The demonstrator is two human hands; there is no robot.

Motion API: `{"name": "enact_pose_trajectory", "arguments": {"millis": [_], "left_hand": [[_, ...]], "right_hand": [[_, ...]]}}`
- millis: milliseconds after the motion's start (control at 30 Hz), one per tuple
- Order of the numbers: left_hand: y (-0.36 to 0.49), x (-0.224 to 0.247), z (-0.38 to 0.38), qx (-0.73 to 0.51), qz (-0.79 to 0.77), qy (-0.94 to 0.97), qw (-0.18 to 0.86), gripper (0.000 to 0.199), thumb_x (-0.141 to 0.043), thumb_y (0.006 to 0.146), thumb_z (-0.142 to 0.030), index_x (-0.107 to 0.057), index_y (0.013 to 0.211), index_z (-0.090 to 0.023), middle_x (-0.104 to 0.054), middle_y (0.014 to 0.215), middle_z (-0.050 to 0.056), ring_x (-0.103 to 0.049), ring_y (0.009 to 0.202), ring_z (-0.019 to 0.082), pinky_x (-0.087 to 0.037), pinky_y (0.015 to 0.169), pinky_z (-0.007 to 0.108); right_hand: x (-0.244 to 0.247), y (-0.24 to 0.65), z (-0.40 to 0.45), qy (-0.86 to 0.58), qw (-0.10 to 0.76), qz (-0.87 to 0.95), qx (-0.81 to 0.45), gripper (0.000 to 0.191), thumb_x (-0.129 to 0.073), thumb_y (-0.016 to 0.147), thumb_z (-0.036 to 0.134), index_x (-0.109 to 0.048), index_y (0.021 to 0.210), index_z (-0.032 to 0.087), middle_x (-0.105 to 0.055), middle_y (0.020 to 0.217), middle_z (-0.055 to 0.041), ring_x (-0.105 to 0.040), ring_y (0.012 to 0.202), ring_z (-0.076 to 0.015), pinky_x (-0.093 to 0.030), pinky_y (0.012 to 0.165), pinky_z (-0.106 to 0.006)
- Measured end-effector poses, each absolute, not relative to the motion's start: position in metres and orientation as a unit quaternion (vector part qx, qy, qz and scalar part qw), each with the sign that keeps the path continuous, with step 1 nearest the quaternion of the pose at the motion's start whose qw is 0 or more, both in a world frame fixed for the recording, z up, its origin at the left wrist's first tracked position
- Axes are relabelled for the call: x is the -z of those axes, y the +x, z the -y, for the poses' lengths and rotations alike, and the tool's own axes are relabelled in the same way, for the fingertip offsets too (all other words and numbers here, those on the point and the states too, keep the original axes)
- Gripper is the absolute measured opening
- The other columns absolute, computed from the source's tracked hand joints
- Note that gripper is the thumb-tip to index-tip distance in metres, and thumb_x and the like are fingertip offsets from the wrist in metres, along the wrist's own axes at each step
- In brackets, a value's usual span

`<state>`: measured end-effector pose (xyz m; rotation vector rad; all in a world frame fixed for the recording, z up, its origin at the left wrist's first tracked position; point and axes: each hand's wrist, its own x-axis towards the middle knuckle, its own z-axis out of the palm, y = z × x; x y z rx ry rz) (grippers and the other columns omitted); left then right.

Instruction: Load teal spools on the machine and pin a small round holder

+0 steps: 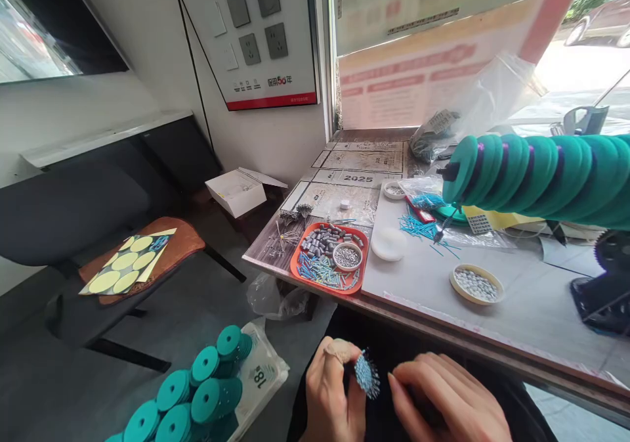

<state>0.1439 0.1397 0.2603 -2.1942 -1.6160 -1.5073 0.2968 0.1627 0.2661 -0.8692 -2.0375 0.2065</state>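
Bundle [367, 375] (blue) in left hand [335, 389]

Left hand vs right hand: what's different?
The left hand grips a blue bundle; whether the right hand holds anything is hidden. The left hand wears a beige wrap; none shows on the right hand. Both are in front of the dark clothing.

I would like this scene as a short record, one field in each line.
Left hand: holds a bundle of thin blue pieces
Right hand: apart from the bundle; contents unclear
Orange plastic tray: grey cylinders, blue sticks, round white dish of silvery pieces
Pale round dish, right: small whitish pieces
Lower left: stacked teal discs with centre holes
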Motion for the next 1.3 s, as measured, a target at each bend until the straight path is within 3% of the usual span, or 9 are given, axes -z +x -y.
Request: {"name": "enact_pose_trajectory", "arguments": {"millis": [467,933,1167,1233,1300], "left_hand": [[0.148,-0.242,-0.136,0.480,0.513,-0.712,0.005,0.012,-0.038,0.086,-0.016,-0.048,0.090,-0.022,-0.060,0.062,0.001,-0.058,0.054,0.017,-0.043,0.051,0.027],[0.153,-0.245,-0.135,0.515,0.531,-0.672,-0.037,0.007,-0.044,0.085,-0.020,-0.049,0.083,-0.024,-0.060,0.060,-0.002,-0.053,0.049,0.014,-0.040,0.049,0.025],[0.153,-0.242,-0.134,0.518,0.539,-0.664,-0.017,0.020,-0.052,0.076,-0.006,-0.057,0.084,-0.024,-0.064,0.060,-0.003,-0.052,0.047,0.013,-0.038,0.048,0.025],[0.154,-0.242,-0.134,0.542,0.540,-0.641,-0.054,0.018,-0.055,0.077,-0.008,-0.060,0.084,-0.024,-0.065,0.062,-0.002,-0.053,0.049,0.013,-0.039,0.049,0.024],[0.155,-0.246,-0.135,0.577,0.558,-0.575,-0.159,0.007,-0.058,0.080,-0.018,-0.062,0.081,-0.023,-0.064,0.065,-0.001,-0.055,0.054,0.013,-0.042,0.053,0.023]], "right_hand": [[-0.265,0.288,-0.162,-0.378,0.476,0.786,-0.114,0.015,-0.053,0.086,0.013,-0.054,0.072,0.018,-0.050,0.056,0.0034,-0.044,0.048,-0.0090,-0.033,0.050,-0.024],[-0.257,0.290,-0.161,-0.384,0.479,0.768,-0.181,0.010,-0.052,0.089,0.018,-0.056,0.080,0.019,-0.054,0.061,0.0025,-0.050,0.052,-0.0101,-0.039,0.050,-0.022],[-0.257,0.288,-0.160,-0.360,0.481,0.771,-0.212,0.011,-0.048,0.091,0.016,-0.055,0.083,0.019,-0.056,0.063,0.0020,-0.052,0.050,-0.0082,-0.041,0.048,-0.019],[-0.257,0.289,-0.162,-0.363,0.476,0.777,-0.195,0.010,-0.046,0.092,0.016,-0.054,0.086,0.019,-0.056,0.063,0.0021,-0.053,0.049,-0.0078,-0.042,0.048,-0.018],[-0.259,0.292,-0.164,-0.357,0.461,0.801,-0.137,0.008,-0.048,0.092,0.019,-0.055,0.094,0.017,-0.057,0.063,0.0017,-0.054,0.050,-0.0083,-0.043,0.049,-0.018]]}}
